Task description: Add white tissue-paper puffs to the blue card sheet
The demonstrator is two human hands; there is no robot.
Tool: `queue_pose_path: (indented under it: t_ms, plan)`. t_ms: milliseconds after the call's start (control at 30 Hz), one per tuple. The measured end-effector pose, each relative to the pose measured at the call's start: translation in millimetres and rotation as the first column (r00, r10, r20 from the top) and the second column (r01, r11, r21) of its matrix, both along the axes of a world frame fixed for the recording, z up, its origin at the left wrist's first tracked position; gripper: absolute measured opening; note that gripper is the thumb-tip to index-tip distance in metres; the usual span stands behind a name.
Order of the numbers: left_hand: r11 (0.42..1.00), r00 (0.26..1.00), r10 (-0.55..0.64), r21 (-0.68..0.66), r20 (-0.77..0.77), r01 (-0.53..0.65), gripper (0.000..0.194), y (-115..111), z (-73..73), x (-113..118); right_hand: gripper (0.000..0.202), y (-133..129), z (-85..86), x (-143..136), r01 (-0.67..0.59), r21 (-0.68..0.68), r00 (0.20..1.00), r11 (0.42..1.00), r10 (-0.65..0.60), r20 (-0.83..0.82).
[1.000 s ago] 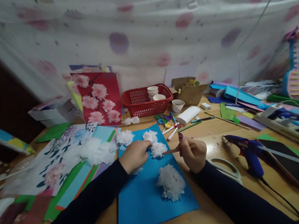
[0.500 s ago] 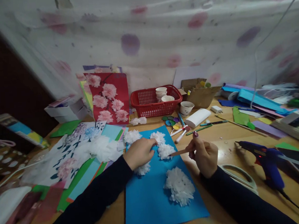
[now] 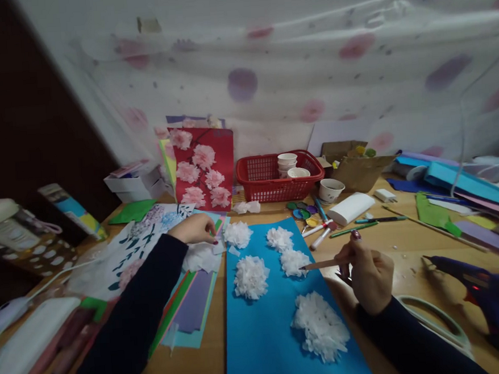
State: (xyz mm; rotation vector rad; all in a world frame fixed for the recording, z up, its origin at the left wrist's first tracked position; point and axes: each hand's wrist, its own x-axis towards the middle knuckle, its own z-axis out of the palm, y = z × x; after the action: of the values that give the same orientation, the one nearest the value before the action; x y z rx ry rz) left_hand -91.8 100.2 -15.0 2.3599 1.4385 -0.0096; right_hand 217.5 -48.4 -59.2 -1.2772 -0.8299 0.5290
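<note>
My right hand (image 3: 370, 272) is closed around a brown pencil (image 3: 319, 265), its dark tip touching or just beside a small white tissue-paper flower (image 3: 294, 262). That flower sits on a blue sheet (image 3: 260, 334) along with another small one (image 3: 279, 239) and bigger ones at the upper left (image 3: 238, 234), left (image 3: 251, 277) and lower right (image 3: 320, 325). Off the sheet's left edge, my left hand (image 3: 195, 229) has its fingers bent down together just above loose white tissue paper (image 3: 202, 258). Whether tissue is between the fingertips is hidden.
A glue gun (image 3: 481, 285) with a red light and a tape roll (image 3: 438, 322) lie at right. Behind are a red basket (image 3: 267, 192) with cups, a red flower picture (image 3: 225, 154), paints, brushes and pencils. Coloured paper strips (image 3: 195, 304) lie at left.
My left hand has moved left from the flowers on the blue sheet to the loose tissue paper. My right hand still holds the pencil at the same flower. The view has shifted left.
</note>
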Motion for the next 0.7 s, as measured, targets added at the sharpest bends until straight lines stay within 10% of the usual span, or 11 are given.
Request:
queue_pose_path:
  t_ms: [200,700]
  plan:
    - [0.997,0.999,-0.027,-0.074,0.030,0.029,0.013,5,-17.4,5,0.052,-1,-0.4,2,0.006,-0.006,0.999,1.000,-0.006,0.047]
    - [0.987,0.890,-0.080,0.157,0.448,0.010,0.016,-16,25.4,19,0.048,-2,-4.1,-1,0.068,0.138,0.985,0.988,-0.088,0.147]
